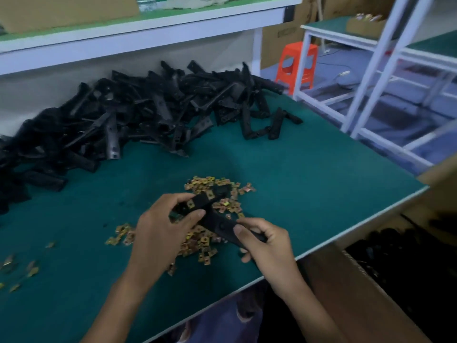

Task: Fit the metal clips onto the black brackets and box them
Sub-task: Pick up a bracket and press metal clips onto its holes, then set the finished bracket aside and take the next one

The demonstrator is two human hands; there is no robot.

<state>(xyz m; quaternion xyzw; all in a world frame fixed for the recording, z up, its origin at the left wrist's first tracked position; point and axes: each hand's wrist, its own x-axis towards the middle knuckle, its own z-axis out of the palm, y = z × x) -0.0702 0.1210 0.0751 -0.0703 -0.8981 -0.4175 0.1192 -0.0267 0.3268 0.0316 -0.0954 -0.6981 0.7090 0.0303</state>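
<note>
Both hands hold one black bracket [217, 222] over the green table [309, 174]. My left hand [160, 229] grips its upper end, thumb pressed beside a brass clip [190, 203] that sits on the bracket. My right hand [267, 241] grips the lower end, thumb on top. A loose heap of brass metal clips [222, 191] lies under and beyond the bracket. More clips [122, 234] are scattered to the left. A big pile of black brackets [128, 120] fills the back left of the table.
A cardboard box [358, 280] with dark parts inside stands below the table's right edge. A white shelf [148, 28] overhangs the bracket pile. An orange stool [296, 63] and white racks [383, 70] stand on the floor at right.
</note>
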